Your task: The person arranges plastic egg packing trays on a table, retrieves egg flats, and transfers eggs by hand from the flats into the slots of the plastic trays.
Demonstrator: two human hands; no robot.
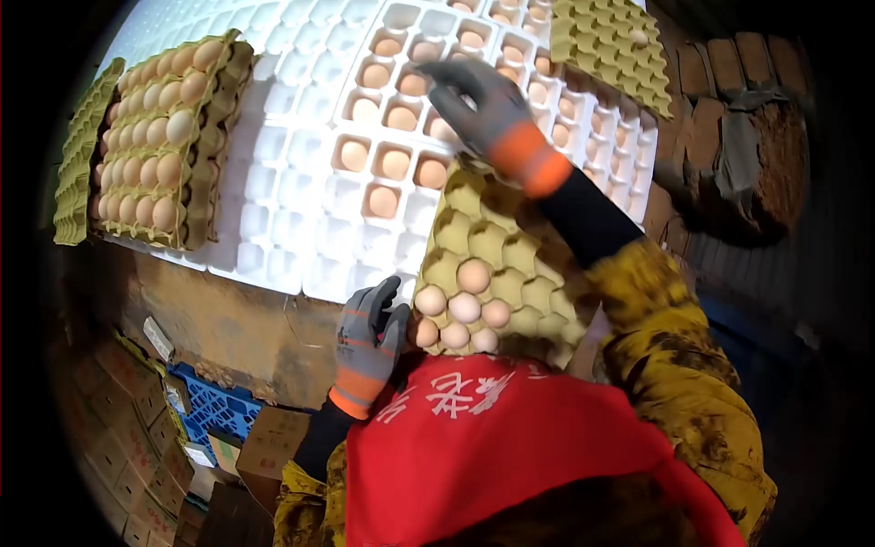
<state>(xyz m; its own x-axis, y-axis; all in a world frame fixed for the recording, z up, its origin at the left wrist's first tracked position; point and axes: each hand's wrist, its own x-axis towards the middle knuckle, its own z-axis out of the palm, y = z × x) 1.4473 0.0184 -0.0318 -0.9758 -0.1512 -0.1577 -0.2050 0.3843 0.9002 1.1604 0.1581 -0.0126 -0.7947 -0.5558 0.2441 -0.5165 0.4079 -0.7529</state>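
Note:
My right hand (478, 108), in a grey glove with an orange cuff, is over the white foam tray (319, 239). Its fingers are curved and apart, slightly blurred, with no egg visible in them. Brown eggs (395, 164) fill several of the square pockets below and around it. Against my body leans a yellow pulp egg tray (519, 251), with several eggs (464, 308) grouped at its lower left. My left hand (369, 337), gloved alike, is beside that tray's lower left edge. Its fingers are loosely bent, thumb apart, and nothing shows in them.
On the left stands a stack of pulp trays full of eggs (146, 146). Another pulp tray (615, 50) lies at the far right with one egg on it. Cardboard boxes (128, 438) and a blue plastic pallet (214, 410) are lower left. Brown stacked bundles (738, 73) sit at right.

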